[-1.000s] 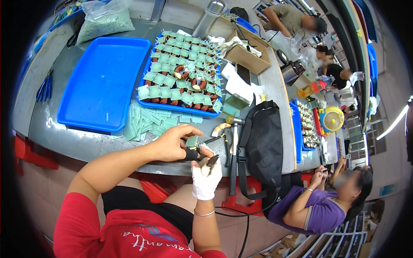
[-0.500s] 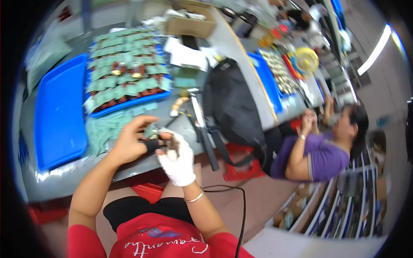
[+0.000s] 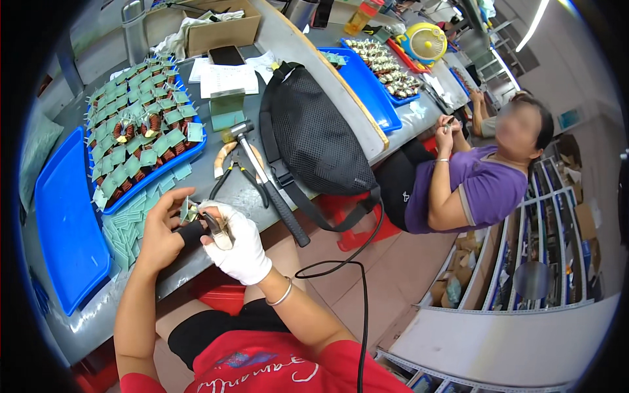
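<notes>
My left hand is closed on a small coil part with a green plate on it, over the table's front edge. A black wrap covers one of its fingertips. My right hand, in a white glove, grips a dark metal-jawed tool, apparently pliers, with its tip against the part. Fingers hide most of the tool and part of the coil. Loose green plates lie just left of my hands. Beyond them a blue tray is filled with copper-wound coils topped with green plates.
Another blue tray lies at the left. A hammer, yellow-and-black pliers and a black backpack lie to my right. Behind is a cardboard box. A co-worker in purple sits at the right. A black cable hangs beside me.
The view has swung right, so the trays and backpack now appear further left. My hands remain together at the coil part, and the picture is sharper.
</notes>
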A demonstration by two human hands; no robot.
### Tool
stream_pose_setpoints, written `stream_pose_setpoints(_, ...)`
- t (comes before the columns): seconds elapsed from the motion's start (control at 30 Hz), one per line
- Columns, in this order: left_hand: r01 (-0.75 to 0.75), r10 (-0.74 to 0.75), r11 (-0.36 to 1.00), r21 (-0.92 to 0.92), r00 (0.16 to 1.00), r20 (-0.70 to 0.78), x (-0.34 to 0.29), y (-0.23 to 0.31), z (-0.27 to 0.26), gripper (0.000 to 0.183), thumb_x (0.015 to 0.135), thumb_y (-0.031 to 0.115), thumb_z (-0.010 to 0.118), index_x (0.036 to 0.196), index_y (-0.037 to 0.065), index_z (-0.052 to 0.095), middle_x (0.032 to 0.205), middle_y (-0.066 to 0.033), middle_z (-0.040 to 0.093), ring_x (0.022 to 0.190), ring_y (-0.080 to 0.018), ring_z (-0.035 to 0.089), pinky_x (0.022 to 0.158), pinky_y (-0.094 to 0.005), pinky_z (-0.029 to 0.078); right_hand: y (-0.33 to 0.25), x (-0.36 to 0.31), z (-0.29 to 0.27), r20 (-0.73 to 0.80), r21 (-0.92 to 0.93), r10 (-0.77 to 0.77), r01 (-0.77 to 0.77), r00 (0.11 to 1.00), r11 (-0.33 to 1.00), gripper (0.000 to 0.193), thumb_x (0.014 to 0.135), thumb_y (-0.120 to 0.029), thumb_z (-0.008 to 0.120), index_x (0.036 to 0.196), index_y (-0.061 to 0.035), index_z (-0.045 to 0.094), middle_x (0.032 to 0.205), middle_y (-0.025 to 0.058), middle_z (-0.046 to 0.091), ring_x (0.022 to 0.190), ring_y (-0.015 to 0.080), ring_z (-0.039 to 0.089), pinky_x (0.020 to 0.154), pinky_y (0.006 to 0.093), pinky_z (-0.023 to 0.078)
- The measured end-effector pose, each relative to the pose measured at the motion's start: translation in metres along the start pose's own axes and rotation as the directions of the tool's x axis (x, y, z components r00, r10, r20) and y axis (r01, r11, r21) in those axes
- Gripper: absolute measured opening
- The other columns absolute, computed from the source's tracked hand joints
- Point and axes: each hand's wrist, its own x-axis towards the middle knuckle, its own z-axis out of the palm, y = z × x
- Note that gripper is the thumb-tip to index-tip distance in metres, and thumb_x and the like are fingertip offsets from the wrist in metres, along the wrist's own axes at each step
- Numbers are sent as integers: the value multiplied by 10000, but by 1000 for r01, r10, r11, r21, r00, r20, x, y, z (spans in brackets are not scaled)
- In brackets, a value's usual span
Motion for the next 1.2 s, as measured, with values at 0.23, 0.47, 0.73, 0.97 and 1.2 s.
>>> stream_pose_setpoints(0.23,13,-13,1000,-3,1000,9,-2,5,-1,568,722,2,751,1239,-5,517,1107,-72,559,997,-148,551,794,-269,475,0,0,3,-16,-3,-31,31,999,1000,410,734,-9,679,1128,-38,571,1033,121,639,891,232,646,820,312,491)
stream_pose_setpoints(0.47,-23,23,1000,12,999,22,4,-2,3,575,716,3,760,1242,35,529,1098,-58,552,976,-142,542,750,-257,457,3,1,-3,-8,-16,17,-17,1000,1000,413,753,9,672,1150,-15,560,965,91,648,849,170,628,791,280,501)
stream_pose_setpoints(0.73,-12,11,1000,24,1000,20,-2,-3,-3,567,720,-2,748,1238,-10,518,1129,-72,546,1007,-157,545,820,-278,485,1,-2,4,-23,10,-10,11,1000,1000,407,746,-24,676,1139,-19,569,988,110,650,882,196,642,815,303,495)
stream_pose_setpoints(0.97,-39,38,999,26,999,36,2,-6,-1,584,703,-12,747,1243,32,530,1134,-64,542,1034,-156,537,783,-272,471,0,1,-1,-33,-47,-35,34,999,998,413,732,-20,686,1128,-28,569,1033,128,647,912,249,648,833,317,491)
stream_pose_setpoints(1.2,4,-4,1000,-12,1000,23,0,-2,-4,571,701,26,774,1222,19,541,1135,-70,539,1021,-178,552,791,-296,495,0,2,4,-3,-24,0,0,1000,1000,420,740,15,684,1144,-24,576,1011,107,646,889,193,634,813,291,491)
